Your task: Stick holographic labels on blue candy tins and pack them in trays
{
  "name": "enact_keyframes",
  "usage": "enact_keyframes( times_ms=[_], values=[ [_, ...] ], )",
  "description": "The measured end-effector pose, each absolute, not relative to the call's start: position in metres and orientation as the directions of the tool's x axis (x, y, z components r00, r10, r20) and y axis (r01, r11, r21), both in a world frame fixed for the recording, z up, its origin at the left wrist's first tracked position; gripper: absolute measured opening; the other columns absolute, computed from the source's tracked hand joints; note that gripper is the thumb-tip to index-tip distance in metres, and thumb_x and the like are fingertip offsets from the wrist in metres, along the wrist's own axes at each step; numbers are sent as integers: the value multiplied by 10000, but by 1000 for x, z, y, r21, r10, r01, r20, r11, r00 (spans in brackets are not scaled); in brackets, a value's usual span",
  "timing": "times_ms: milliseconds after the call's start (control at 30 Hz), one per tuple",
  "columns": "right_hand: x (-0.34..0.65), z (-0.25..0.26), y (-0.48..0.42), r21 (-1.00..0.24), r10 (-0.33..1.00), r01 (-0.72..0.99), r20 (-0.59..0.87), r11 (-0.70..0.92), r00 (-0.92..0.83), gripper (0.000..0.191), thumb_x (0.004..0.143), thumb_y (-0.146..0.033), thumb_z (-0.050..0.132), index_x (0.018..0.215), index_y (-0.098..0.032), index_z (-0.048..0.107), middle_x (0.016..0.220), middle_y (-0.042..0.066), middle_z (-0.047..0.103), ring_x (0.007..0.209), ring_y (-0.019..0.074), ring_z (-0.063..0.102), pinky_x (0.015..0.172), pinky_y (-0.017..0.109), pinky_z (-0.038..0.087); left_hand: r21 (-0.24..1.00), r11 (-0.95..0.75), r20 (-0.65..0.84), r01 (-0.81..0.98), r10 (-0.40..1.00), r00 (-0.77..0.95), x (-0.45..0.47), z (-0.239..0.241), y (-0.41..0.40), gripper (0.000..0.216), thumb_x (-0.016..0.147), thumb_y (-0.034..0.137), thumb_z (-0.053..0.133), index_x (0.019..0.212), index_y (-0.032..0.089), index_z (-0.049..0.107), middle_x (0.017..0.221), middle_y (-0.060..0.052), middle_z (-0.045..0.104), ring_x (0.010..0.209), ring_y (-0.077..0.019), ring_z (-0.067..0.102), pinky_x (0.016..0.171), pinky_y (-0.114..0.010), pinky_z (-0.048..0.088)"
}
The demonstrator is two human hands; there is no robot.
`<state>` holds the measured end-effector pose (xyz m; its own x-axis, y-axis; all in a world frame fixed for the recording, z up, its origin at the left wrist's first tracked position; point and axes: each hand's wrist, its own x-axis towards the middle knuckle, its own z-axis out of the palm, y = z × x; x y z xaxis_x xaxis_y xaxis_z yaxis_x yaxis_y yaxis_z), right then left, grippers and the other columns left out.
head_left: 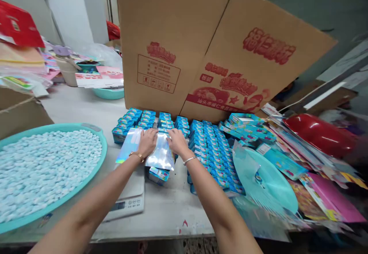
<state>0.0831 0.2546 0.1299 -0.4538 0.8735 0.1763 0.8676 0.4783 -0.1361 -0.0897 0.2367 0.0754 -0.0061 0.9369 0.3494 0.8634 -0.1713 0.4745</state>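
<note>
My left hand (147, 142) and my right hand (177, 142) reach forward side by side over rows of small blue boxes (209, 143) on the table. Both hands have their fingers curled down onto the boxes near the middle of the rows. A shiny clear plastic bag (161, 156) lies under and between my wrists, partly over a white scale (130, 198). A second holographic bag (129, 145) lies just left of my left hand. What the fingertips grip is hidden.
A teal basin (97, 162) full of pale blue candies sits at the left. A big cardboard box (201, 47) stands behind the boxes. Teal lids (270, 181), a red shiny object (322, 133) and printed cards crowd the right. A small teal bowl (109, 93) sits far left.
</note>
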Motion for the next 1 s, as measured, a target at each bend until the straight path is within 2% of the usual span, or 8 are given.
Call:
enact_keyframes(
  times_ms=[133, 233, 333, 433, 700, 1000],
  values=[
    [60, 123, 261, -50, 862, 866, 144, 497, -486, 303, 993, -304, 468, 1276, -276, 571, 1213, 92, 593, 1118, 273, 478, 908, 393, 373, 507, -153, 372, 848, 927, -55, -91, 71, 238, 414, 987, 237, 293, 1315, 222, 545, 1350, -119, 596, 1316, -264, 467, 1195, -527, 160],
    [53, 118, 263, 5, 846, 854, 137, 520, -516, 309, 1010, -252, 409, 1272, -282, 570, 1186, 91, 601, 1110, 269, 474, 918, 407, 341, 537, -150, 376, 830, 923, -77, -92, 68, 239, 487, 962, 177, 291, 1423, 189, 446, 1380, -132, 572, 1330, -253, 457, 1208, -501, 144],
    [47, 116, 264, 38, 824, 834, 134, 550, -550, 330, 1027, -238, 356, 1276, -281, 569, 1178, 87, 598, 1097, 253, 477, 889, 371, 344, 566, -147, 379, 811, 920, -98, -93, 64, 239, 582, 916, 125, 316, 1498, 123, 331, 1356, -155, 581, 1315, -249, 474, 1213, -484, 146],
    [41, 115, 265, 63, 807, 819, 139, 571, -573, 320, 1040, -259, 326, 1197, -254, 605, 1143, 88, 598, 1069, 246, 479, 826, 335, 357, 590, -150, 386, 793, 916, -113, -93, 63, 239, 630, 893, 111, 326, 1520, 85, 271, 1333, -163, 594, 1306, -248, 481, 1215, -475, 152],
    [38, 117, 255, 134, 781, 798, 162, 588, -603, 296, 1026, -199, 346, 1211, -229, 576, 1122, 99, 594, 1014, 248, 483, 755, 326, 355, 620, -175, 401, 765, 909, -117, -94, 60, 239, 643, 876, 104, 346, 1513, 69, 264, 1335, -156, 598, 1289, -255, 490, 1215, -479, 152],
    [38, 116, 241, 182, 772, 796, 197, 577, -605, 268, 1016, -196, 384, 1211, -227, 565, 1155, 102, 585, 1082, 259, 473, 812, 352, 385, 634, -179, 427, 752, 892, -147, -92, 57, 242, 633, 876, 96, 346, 1506, 87, 284, 1278, -145, 627, 1269, -281, 509, 1199, -523, 187]
  ],
)
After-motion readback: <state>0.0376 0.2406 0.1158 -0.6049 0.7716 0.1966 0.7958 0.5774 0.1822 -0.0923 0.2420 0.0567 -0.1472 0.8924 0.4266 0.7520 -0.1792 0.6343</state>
